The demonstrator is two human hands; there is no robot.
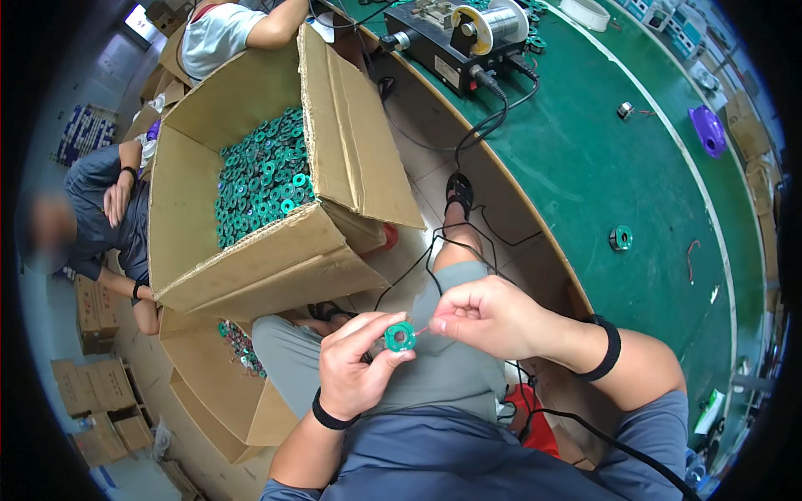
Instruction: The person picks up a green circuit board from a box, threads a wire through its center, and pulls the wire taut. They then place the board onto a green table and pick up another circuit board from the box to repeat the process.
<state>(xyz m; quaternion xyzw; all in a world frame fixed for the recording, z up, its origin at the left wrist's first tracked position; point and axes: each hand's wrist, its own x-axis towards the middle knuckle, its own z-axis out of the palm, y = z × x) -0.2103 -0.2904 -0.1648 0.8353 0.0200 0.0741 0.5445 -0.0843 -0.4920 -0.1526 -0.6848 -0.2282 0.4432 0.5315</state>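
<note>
Plainly, a single green ring-shaped part [391, 338] is being worked on, held up over the lap, between the cardboard box and the bench. It is gripped at its edge between the thumb and fingers of the left hand [355, 367], with its flat face and central hole turned upward. By the right hand [493, 316], thumb and forefinger are pressed together on a thin reddish wire [423, 331], which is stretched across the short gap to the ring.

As far as can be judged, this one piece is only partway handled: the wire is grasped, but is not yet seen clear of the ring, and whether it is fixed there cannot be told. Many similar rings [263, 179] are heaped in the large cardboard box [185, 209]; whether they are finished or waiting is not shown. In a lower carton [200, 351], small parts mixed with reddish strands [241, 346] are partly seen.

On the green bench [568, 167], another ring [619, 240] is left untouched, and near it a loose curl of red wire [691, 263] is found. Farther up, a small part with a wire tail [625, 110] is seen, well apart from both hands.
</note>
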